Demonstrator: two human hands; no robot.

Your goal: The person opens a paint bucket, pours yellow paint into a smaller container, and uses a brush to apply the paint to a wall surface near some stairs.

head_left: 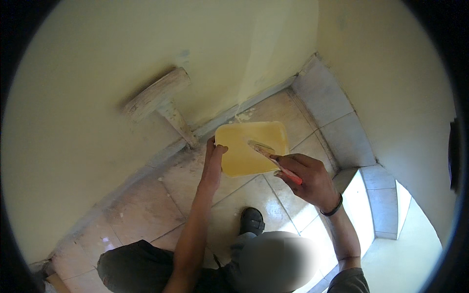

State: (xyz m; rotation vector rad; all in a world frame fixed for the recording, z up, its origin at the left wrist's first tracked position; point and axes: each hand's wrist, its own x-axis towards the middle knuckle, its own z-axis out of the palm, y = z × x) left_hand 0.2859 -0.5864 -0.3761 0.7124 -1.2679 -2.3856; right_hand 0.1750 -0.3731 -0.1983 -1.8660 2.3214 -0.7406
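Observation:
My left hand (pixel 213 163) grips the left rim of a shallow yellow tray (pixel 234 163), its thumb over the edge. The tray is tilted toward me above the floor tiles. In my right hand (pixel 310 178) is a paintbrush (pixel 264 151) with a red handle end (pixel 295 178), the fingers closed round it. Its pale, smeared head lies over the middle of the tray; whether it touches the bottom I cannot tell. A dark band circles my right wrist.
A paint-stained T-shaped piece (pixel 159 95) stands against the yellow wall (pixel 97 97) on the left. Grey tiles (pixel 322 93) line the right wall's foot. Pale splashes mark the floor by the far skirting (pixel 261 100). My dark shoe (pixel 252 221) rests on the tiles below.

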